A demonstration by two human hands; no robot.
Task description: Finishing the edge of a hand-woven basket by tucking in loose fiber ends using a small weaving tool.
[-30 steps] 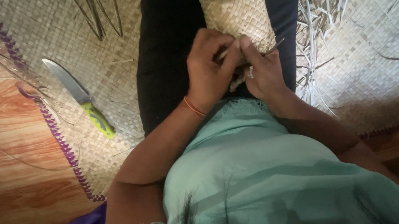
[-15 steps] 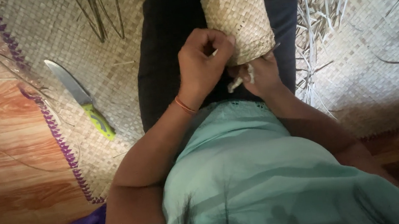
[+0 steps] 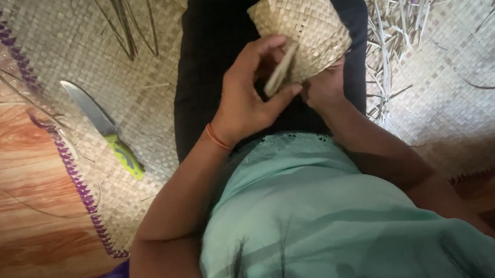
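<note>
Woven basket (image 3: 301, 23), held over the lap: left hand (image 3: 248, 94) pinching a loose strip (image 3: 280, 70) at its rim, right hand (image 3: 325, 87) gripping beneath, fingers hidden; weaving-in seemingly underway, needing a careful tuck.

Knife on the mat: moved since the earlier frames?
No. The knife lies in the same spot beside the mat's purple edging, blade pointing away, apart from both hands.
</note>
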